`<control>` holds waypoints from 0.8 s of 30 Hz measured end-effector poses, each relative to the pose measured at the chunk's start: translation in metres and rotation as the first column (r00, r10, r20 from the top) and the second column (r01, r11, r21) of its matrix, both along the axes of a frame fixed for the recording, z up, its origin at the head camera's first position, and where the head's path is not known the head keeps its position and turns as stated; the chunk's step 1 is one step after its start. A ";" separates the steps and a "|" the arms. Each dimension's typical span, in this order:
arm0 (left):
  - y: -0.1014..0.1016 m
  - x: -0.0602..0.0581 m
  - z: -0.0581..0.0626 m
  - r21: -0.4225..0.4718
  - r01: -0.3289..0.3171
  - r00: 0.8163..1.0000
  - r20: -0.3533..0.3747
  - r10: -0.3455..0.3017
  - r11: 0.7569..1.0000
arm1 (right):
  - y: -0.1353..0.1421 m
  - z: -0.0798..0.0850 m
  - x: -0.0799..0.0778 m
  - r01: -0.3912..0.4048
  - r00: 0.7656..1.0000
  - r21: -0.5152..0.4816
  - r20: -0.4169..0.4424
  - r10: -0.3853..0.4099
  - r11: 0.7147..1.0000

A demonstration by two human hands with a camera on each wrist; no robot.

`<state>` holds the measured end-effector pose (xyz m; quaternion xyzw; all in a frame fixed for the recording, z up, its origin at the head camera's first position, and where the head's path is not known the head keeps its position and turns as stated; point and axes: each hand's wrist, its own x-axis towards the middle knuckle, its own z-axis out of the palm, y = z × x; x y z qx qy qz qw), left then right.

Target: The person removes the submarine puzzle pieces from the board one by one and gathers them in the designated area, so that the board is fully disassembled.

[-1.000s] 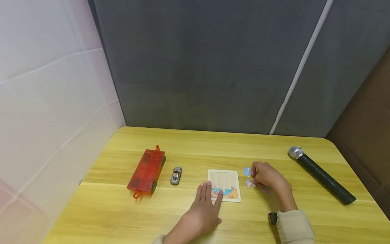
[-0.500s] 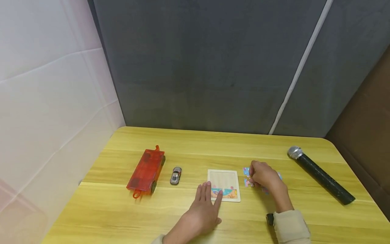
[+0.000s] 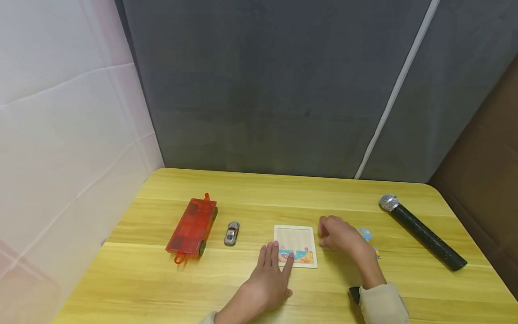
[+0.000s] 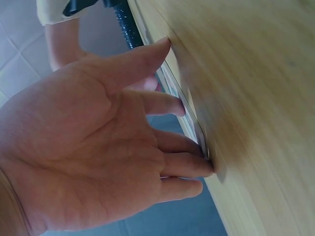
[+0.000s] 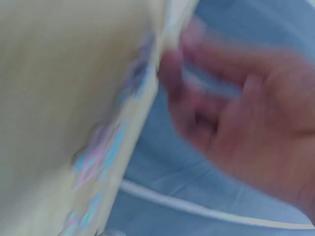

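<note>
A light wooden puzzle tray (image 3: 294, 231) lies mid-table, with colourful puzzle pieces (image 3: 302, 257) along its near side. My left hand (image 3: 267, 279) rests on the tray's near left corner; its fingers are straight, the index fingertip touching the fitted pieces. Just right of the tray, my right hand (image 3: 340, 236) is low over the table with curled fingers. It pinches a puzzle piece (image 3: 326, 246), of which only a purple sliver shows beneath the fingertips. Motion blurs the right hand (image 5: 236, 108) in its wrist view, where loose puzzle pieces (image 5: 98, 152) lie beside it on the table.
Loose blue puzzle pieces (image 3: 365, 233) lie right of the right hand. A silver toy car (image 3: 232, 233) and a red translucent wheeled toy (image 3: 192, 226) stand to the left. A black microphone (image 3: 422, 233) lies at the right, and a grey partition (image 3: 259, 90) rises behind the table.
My right hand has moved left from the loose puzzle pieces towards the tray, uncovering blue pieces to its right. My left hand has stayed on the tray.
</note>
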<state>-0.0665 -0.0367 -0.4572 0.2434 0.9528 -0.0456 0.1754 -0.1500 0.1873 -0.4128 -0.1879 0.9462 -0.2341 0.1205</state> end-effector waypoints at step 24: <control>0.003 0.002 -0.010 0.040 0.138 0.990 -0.023 -0.137 0.990 | -0.010 -0.062 0.014 -0.175 0.968 -0.035 -0.188 0.165 0.984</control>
